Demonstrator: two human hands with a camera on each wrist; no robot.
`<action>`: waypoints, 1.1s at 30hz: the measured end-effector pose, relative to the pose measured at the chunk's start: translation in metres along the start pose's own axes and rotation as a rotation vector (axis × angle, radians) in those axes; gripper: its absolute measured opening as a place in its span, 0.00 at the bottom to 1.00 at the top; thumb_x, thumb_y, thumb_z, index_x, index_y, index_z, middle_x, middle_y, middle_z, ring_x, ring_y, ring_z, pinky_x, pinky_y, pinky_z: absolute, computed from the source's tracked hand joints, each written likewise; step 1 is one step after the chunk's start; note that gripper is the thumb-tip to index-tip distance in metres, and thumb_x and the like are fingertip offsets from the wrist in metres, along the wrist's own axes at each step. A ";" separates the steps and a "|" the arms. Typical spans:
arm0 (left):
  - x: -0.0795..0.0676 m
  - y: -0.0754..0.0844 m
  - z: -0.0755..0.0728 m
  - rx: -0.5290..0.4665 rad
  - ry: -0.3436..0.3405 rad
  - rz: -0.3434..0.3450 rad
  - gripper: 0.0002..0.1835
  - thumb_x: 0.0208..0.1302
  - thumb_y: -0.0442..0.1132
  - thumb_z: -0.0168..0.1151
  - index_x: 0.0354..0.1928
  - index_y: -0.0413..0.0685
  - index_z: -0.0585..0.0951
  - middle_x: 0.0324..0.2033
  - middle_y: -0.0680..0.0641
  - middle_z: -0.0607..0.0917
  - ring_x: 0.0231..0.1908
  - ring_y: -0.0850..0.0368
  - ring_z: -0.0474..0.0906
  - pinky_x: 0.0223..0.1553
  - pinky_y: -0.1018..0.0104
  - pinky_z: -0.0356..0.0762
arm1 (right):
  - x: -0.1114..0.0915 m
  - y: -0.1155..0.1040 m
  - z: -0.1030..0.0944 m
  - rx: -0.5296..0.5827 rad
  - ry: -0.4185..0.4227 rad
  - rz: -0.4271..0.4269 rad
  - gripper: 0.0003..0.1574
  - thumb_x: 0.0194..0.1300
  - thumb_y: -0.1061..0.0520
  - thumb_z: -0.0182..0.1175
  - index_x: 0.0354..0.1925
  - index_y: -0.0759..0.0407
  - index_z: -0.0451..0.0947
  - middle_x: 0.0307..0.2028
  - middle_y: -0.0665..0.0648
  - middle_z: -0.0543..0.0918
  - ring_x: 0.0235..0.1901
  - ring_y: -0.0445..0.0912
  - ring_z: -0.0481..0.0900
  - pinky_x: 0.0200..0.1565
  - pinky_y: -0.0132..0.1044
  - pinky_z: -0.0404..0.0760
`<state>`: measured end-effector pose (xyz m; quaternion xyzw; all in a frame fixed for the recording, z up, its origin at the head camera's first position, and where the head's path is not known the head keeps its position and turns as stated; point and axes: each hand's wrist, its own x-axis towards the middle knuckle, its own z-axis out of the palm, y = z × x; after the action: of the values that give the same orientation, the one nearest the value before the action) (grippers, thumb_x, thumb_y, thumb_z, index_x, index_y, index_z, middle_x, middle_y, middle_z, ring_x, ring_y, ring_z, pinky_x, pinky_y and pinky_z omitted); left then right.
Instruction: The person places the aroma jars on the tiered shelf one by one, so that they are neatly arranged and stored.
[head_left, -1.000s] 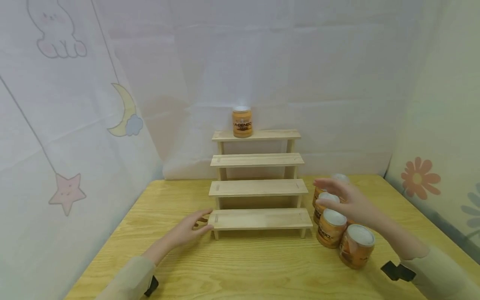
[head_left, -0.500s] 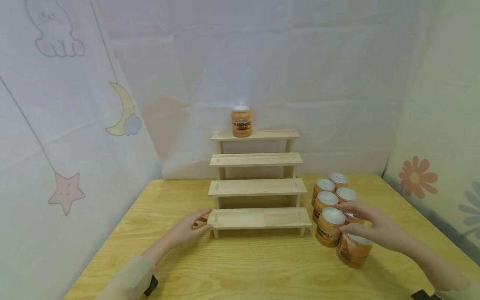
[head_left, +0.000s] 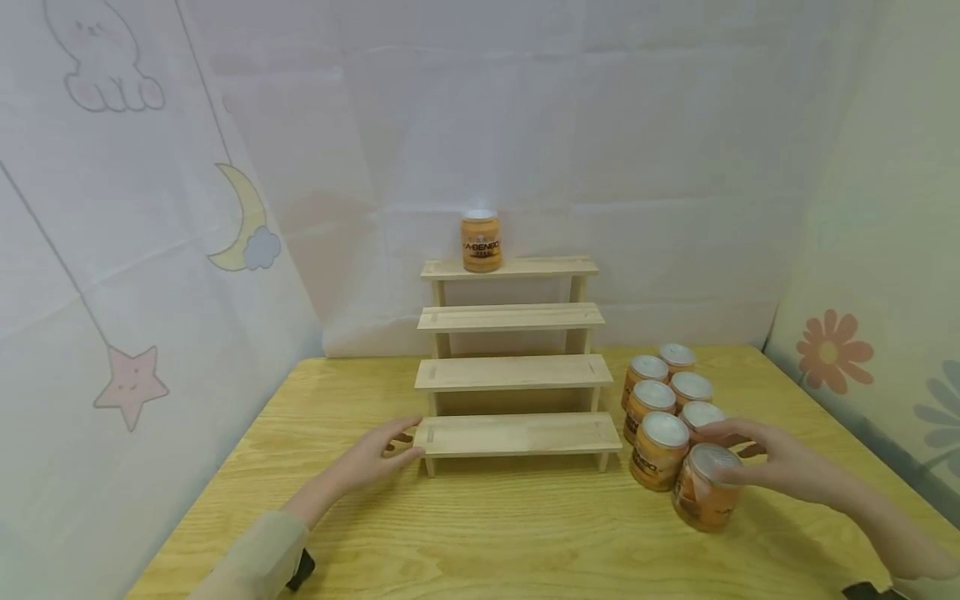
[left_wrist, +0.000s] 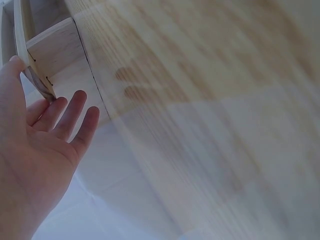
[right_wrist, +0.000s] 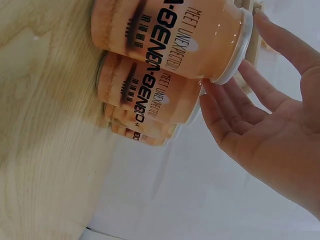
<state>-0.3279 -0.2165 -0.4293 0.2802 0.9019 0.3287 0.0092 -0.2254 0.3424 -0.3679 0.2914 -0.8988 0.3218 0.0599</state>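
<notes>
My left hand [head_left: 382, 454] holds the left end of the lowest step of a wooden tiered shelf [head_left: 517, 433], thumb at the front corner and fingertips at the back. In the left wrist view, the thumb and index finger meet opposite edges of that plank [left_wrist: 37, 82]; the other fingers extend freely. My right hand [head_left: 787, 462] reaches over the nearest orange can [head_left: 705, 500], its thumb across the silver lid and its fingers behind. In the right wrist view, thumb and fingers [right_wrist: 265, 90] spread around the can's lid end [right_wrist: 235, 47] without closing.
Several more orange cans [head_left: 658, 462] stand in two rows right of the shelf. One can [head_left: 481, 242] sits on the top step, left of its middle. The wooden table [head_left: 480, 542] ends at white cloth walls [head_left: 675, 167] with printed pictures.
My right hand has come down and toward me, from above the farther cans to the nearest one. The left hand stays at the shelf's end.
</notes>
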 end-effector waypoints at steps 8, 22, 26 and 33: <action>0.000 0.001 -0.001 -0.002 -0.001 0.007 0.36 0.66 0.57 0.53 0.69 0.44 0.61 0.65 0.38 0.67 0.56 0.40 0.72 0.55 0.43 0.72 | -0.001 0.004 -0.001 0.044 -0.056 0.002 0.26 0.62 0.59 0.62 0.59 0.58 0.72 0.52 0.42 0.77 0.45 0.30 0.71 0.36 0.30 0.78; 0.000 0.002 0.000 0.016 -0.003 0.018 0.36 0.67 0.57 0.52 0.69 0.44 0.61 0.64 0.38 0.68 0.56 0.41 0.73 0.55 0.45 0.73 | 0.000 0.002 0.006 0.016 -0.180 0.173 0.37 0.60 0.51 0.65 0.62 0.63 0.64 0.55 0.65 0.73 0.46 0.38 0.76 0.40 0.31 0.78; -0.001 0.002 0.000 0.014 -0.001 0.019 0.36 0.67 0.56 0.52 0.69 0.43 0.61 0.64 0.38 0.68 0.56 0.41 0.74 0.54 0.44 0.73 | -0.004 0.002 0.008 0.025 -0.188 0.185 0.39 0.59 0.51 0.65 0.63 0.64 0.63 0.54 0.64 0.74 0.46 0.41 0.76 0.39 0.31 0.77; 0.001 0.001 0.000 0.027 0.005 0.009 0.36 0.67 0.58 0.52 0.70 0.45 0.61 0.65 0.39 0.67 0.56 0.42 0.73 0.55 0.45 0.72 | -0.002 -0.003 0.016 -0.010 -0.118 0.275 0.37 0.57 0.48 0.67 0.56 0.66 0.64 0.48 0.58 0.77 0.41 0.40 0.76 0.35 0.32 0.75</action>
<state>-0.3281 -0.2159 -0.4288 0.2836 0.9050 0.3172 0.0018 -0.2205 0.3314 -0.3795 0.1838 -0.9338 0.3047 -0.0362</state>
